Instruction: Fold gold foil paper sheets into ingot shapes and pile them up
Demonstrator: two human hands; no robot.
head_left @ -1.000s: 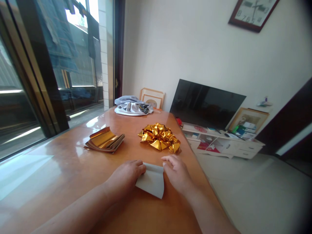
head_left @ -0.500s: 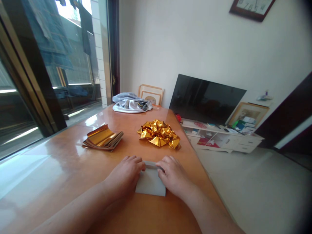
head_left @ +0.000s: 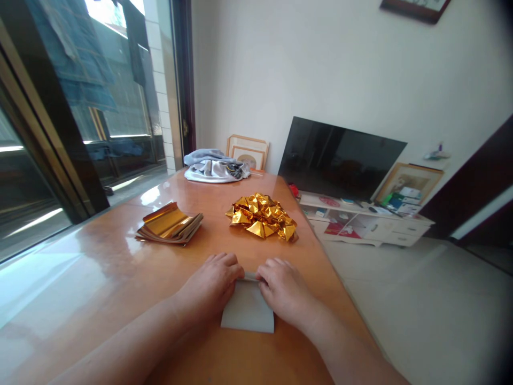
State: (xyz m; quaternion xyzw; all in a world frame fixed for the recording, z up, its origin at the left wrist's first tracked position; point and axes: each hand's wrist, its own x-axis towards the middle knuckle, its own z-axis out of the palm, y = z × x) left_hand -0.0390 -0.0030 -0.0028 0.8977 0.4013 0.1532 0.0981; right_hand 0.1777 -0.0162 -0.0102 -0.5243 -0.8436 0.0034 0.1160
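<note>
A pale grey sheet of paper [head_left: 247, 310] lies on the wooden table [head_left: 200, 353], its far edge turned over in a narrow fold. On that fold's left end, the fingers of my left hand [head_left: 216, 278] are closed. My right hand [head_left: 282, 283] pinches the right end, thumb towards me. The fingertips are partly hidden behind the fold. Beyond my hands sits a heap of folded gold foil paper pieces [head_left: 262, 216]. To its left rests a stack of gold foil sheets [head_left: 170, 224], the top one curling up.
A bundle of light grey-blue cloth [head_left: 216, 167] lies at the table's far end, with framed pictures [head_left: 248, 149] behind it. Right of the table, a large television [head_left: 340, 158] stands on a white cabinet [head_left: 368, 227]. A glass sliding door [head_left: 100, 107] runs along the left.
The paper's far edge has been folded over further towards me, and its near edge sits slightly closer. My hands have moved slightly closer together along the fold.
</note>
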